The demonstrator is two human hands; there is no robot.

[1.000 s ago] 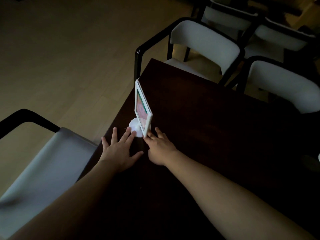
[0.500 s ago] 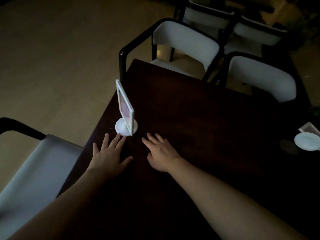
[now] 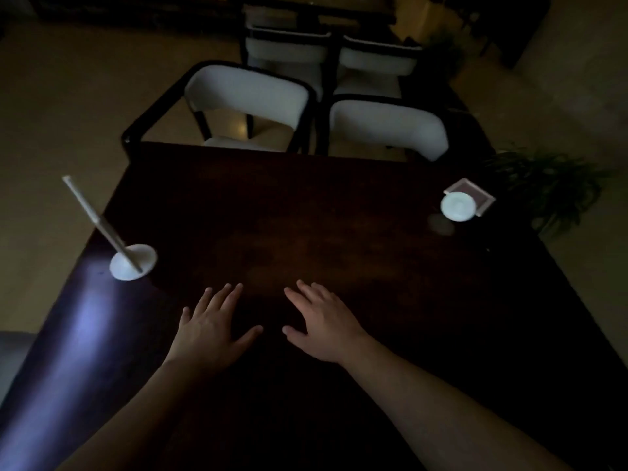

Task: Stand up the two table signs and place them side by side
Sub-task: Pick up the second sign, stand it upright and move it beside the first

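One white table sign (image 3: 102, 229) stands upright on its round base near the left edge of the dark wooden table (image 3: 306, 215), seen edge-on. The second table sign (image 3: 467, 200) lies tipped over at the far right of the table, its round white base facing me and its frame flat behind it. My left hand (image 3: 212, 329) and my right hand (image 3: 323, 322) rest palm down on the table between the signs, fingers spread, holding nothing. Both hands are well apart from either sign.
Two white-cushioned chairs (image 3: 251, 96) (image 3: 387, 129) with dark frames stand at the table's far side, with more chairs behind them. A potted plant (image 3: 547, 188) sits off the right edge. Another chair seat (image 3: 10, 362) shows at the lower left.
My hands have drawn back from the upright sign and moved right to the table's middle. My view has swung right, so the lying sign now shows fully.
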